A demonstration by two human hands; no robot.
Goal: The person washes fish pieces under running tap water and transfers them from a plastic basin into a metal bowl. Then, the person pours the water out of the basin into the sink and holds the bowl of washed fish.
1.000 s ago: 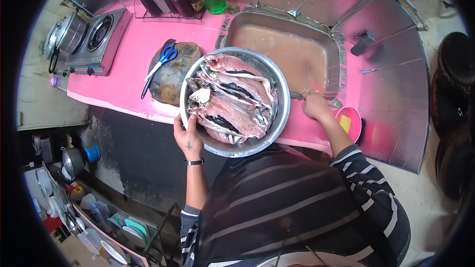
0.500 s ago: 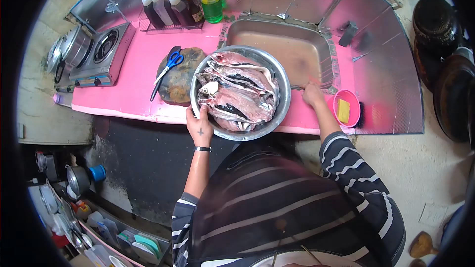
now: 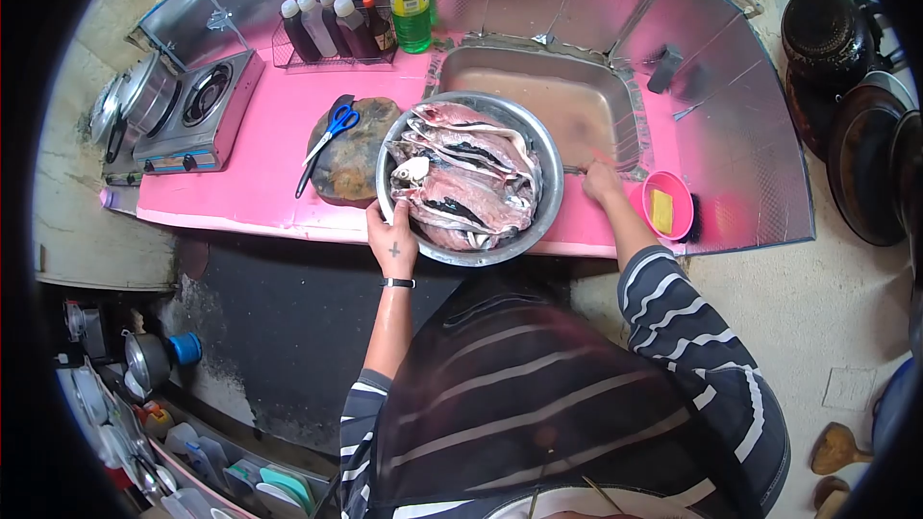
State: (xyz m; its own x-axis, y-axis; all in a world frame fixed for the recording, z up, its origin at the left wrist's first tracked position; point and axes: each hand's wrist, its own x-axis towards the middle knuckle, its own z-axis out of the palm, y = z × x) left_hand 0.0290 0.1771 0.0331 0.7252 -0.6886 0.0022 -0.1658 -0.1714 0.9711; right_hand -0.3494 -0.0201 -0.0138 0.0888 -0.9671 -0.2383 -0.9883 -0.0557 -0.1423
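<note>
A round metal basin (image 3: 550,207) full of split-open fish (image 3: 471,168) sits partly over the counter's front and the sink's left corner. My left hand (image 3: 392,231) grips the basin's near-left rim, thumb on the inside. At the sink's front edge my right hand (image 3: 603,181) is closed, fingers curled; whatever they hold is hidden. Thin wires (image 3: 630,139) show in the sink just beyond that hand. Left of the basin, blue-handled scissors (image 3: 343,118) and a dark-handled knife (image 3: 307,176) lie on a round chopping board (image 3: 361,168).
The sink (image 3: 538,67) holds cloudy brownish water. A pink bowl with a yellow sponge (image 3: 661,211) stands right of my right hand. Behind are a rack of bottles (image 3: 332,62) and a green soap bottle (image 3: 411,24). A gas stove (image 3: 207,106) with a pot stands far left.
The view has shifted slightly. My left hand stays on the basin rim and my right hand stays closed at the sink edge; nothing was picked up or let go.
</note>
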